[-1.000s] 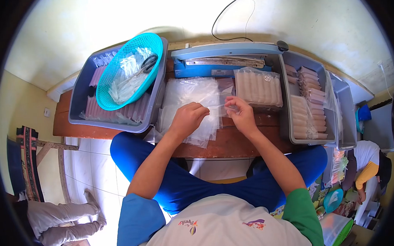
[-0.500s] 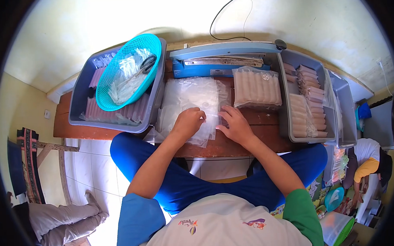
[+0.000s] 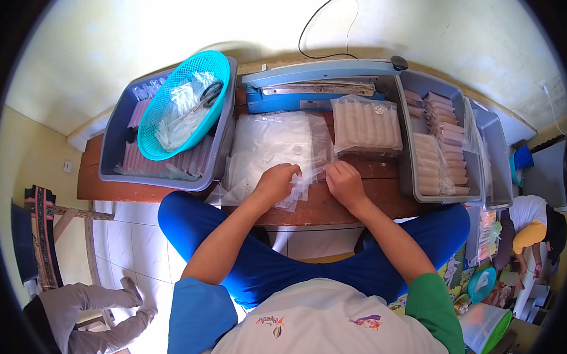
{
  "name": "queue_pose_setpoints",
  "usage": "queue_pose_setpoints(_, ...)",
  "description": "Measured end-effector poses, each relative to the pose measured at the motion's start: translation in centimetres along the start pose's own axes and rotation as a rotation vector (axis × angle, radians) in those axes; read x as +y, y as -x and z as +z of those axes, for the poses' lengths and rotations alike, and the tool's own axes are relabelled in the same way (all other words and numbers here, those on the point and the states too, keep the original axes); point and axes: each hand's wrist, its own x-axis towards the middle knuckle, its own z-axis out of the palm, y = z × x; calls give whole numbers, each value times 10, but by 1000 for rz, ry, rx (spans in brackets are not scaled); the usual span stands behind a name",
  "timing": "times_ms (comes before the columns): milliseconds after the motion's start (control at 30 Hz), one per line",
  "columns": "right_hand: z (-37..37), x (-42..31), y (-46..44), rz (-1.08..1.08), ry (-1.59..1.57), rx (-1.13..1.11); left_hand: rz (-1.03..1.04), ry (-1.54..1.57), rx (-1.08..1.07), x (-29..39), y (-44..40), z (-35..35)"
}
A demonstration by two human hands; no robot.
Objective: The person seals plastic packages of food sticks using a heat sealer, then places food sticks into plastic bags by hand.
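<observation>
Bags (image 3: 271, 137): loose flat stack of clear plastic on the brown table (image 3: 384, 191), left tub (image 3: 156, 183) to one side, pack (image 3: 365, 129) of pale tubes to the other. Stack lay forward and left of the left hand (image 3: 275, 184), whose fingers sat over its near right part; this was the nearer hand. Right hand (image 3: 345, 183) rested just off the right edge, so the stack lay to its left; thin film reached toward its fingertips. Long axis seemed to run away from the wearer, but overlapping edges left that unsure.

Left fingers curled inward, right fingers bunched, thumb close. Could not tell whether either pinched film.

Writing: sealer (image 3: 281, 103), beyond the bags, bore a small pale label, too small to read. Round mark on the pack, likewise unreadable. Shirt (image 3: 316, 307) had two coloured prints, the left with lettering not safely legible. No brand made out.
</observation>
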Motion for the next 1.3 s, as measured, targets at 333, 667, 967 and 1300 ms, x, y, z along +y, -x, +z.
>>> queue_pose_setpoints(333,-25,-10,-11,25,-62,60,-71,121,-59,20,-5,-20)
queue_pose_setpoints(667,-133,17,-24,95,81,248,208,284,217,119,-81,-28)
queue_pose_setpoints(967,-178,120,-30,284,188,345,408,264,339,160,-182,14)
queue_pose_setpoints(1300,-169,216,-46,378,284,114,523,4,337,180,-280,57)
